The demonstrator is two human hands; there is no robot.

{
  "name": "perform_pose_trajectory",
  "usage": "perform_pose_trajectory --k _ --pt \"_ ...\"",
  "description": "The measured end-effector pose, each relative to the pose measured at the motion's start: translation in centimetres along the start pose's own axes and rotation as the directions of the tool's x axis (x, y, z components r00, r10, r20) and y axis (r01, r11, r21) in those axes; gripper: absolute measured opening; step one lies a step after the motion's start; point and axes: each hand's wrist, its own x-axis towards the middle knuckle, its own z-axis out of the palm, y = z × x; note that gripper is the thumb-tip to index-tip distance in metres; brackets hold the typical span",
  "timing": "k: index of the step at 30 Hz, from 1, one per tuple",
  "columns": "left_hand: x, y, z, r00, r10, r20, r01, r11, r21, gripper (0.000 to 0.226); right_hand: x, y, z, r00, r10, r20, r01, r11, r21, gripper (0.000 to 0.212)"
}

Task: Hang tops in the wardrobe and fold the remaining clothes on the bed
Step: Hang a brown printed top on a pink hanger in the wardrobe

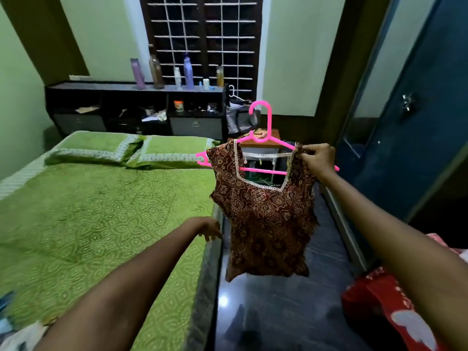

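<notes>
The maroon printed top (263,219) hangs on a pink hanger (260,138) just right of the frame's centre, held up over the strip of floor between the bed (101,211) at nine o'clock and the blue wardrobe (415,110) at two o'clock. The right hand (317,158) pinches the top's right shoulder against the hanger arm, fingers curled tight on cloth and plastic together. The left hand (207,228) hovers at the mattress edge, at about seven o'clock from the top, fingers loosely spread and holding nothing. The likeliest trouble is on the left side: the shoulder there sits close to the hanger's tip, so a tilt on the way to the wardrobe could let it slide off and drop the garment to the floor. Carrying by one shoulder rather than by the hook also lets the hanger swing, and the hook could catch on the wardrobe door. Bottles (188,72) stand on the dark shelf unit (134,97) at twelve o'clock, but their labels are too small and blurred to read; no other writing shows.
</notes>
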Motion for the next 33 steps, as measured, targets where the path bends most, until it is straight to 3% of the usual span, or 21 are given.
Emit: perform_pose_trajectory --k 13,28,33 --pt "12.4 6.5 -7.5 0.982 0.191 -0.004 -0.190 0.977 0.100 0.029 7.5 9.2 -0.1 0.966 0.212 -0.149 -0.218 0.976 -0.025 0.029" --pt "26.6 15.0 -22.8 0.888 0.449 0.099 -0.455 0.826 0.332 0.015 19.4 16.1 2.0 0.830 0.390 -0.399 -0.434 0.901 -0.022 0.030" --pt "31.6 19.1 -26.7 0.830 0.547 0.112 -0.548 0.761 0.346 0.028 23.5 19.5 2.3 0.791 0.411 -0.452 -0.472 0.881 -0.024 0.029"
